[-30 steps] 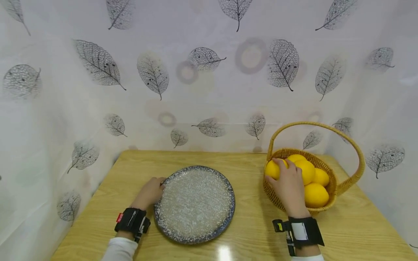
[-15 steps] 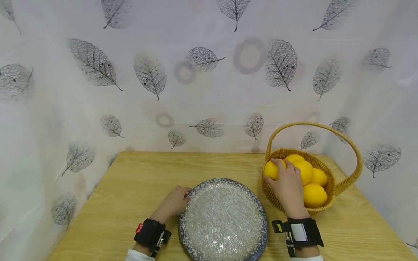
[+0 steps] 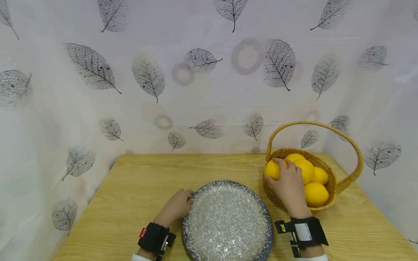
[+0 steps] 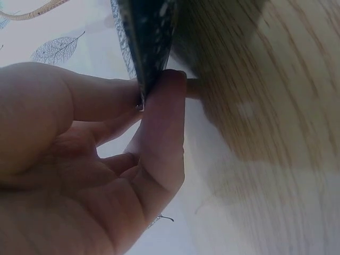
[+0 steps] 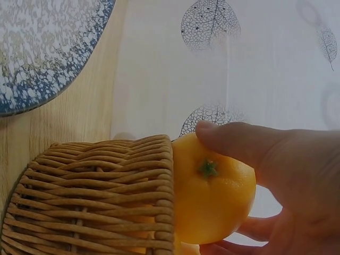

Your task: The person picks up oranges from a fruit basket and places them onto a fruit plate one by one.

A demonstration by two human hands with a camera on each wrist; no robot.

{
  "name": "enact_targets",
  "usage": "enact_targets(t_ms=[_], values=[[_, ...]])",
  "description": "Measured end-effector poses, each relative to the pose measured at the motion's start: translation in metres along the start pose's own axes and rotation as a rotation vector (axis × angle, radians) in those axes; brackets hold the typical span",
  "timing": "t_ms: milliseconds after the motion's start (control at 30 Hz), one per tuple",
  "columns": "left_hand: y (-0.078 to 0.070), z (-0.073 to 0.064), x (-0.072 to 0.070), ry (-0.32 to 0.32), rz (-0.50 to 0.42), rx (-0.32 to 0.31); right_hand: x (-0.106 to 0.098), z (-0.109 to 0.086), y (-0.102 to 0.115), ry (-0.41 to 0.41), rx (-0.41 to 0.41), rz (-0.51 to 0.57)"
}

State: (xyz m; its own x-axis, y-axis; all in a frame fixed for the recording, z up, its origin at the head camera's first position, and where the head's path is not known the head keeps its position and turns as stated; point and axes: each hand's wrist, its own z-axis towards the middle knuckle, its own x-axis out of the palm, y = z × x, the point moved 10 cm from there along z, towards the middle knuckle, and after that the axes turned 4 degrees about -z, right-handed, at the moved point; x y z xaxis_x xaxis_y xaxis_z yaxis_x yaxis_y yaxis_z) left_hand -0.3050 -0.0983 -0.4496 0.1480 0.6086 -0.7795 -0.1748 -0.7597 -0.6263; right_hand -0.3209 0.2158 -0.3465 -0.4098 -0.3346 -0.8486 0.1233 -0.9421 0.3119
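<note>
My left hand (image 3: 177,205) pinches the left rim of a round speckled grey plate (image 3: 228,221) with a dark blue edge. In the left wrist view the thumb lies on one face of the plate's rim (image 4: 149,37) and a curled finger on the other, close over the wood. My right hand (image 3: 289,186) grips an orange (image 5: 212,191) at the left side of a wicker basket (image 3: 269,195). Its thumb presses near the green stem end, and other fingers curl behind the fruit. The orange sits right at the basket's rim, partly hidden by the weave in the right wrist view.
Several more oranges (image 3: 316,194) fill the basket, whose tall arched handle (image 3: 313,124) leans to the right. The wooden table (image 3: 147,174) backs onto a pale curtain (image 3: 209,98) printed with leaves. Between plate and basket lies a narrow strip of tabletop.
My left hand has drawn the plate to the right and nearer to me, mostly in the first half second. The right hand stays on the orange at the basket.
</note>
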Motion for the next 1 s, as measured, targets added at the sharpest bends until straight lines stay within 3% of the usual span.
enact_targets(t_ms=[433, 733, 1000], values=[[0.003, 0.002, -0.003, -0.008, -0.025, -0.056, 0.002, 0.005, -0.005, 0.062, 0.004, 0.049], [0.009, 0.000, -0.003, 0.000, -0.096, -0.079, 0.000, 0.005, -0.005, 0.040, 0.029, 0.048], [0.008, 0.002, -0.004, -0.008, -0.074, -0.066, -0.003, 0.005, -0.003, 0.024, 0.083, 0.057]])
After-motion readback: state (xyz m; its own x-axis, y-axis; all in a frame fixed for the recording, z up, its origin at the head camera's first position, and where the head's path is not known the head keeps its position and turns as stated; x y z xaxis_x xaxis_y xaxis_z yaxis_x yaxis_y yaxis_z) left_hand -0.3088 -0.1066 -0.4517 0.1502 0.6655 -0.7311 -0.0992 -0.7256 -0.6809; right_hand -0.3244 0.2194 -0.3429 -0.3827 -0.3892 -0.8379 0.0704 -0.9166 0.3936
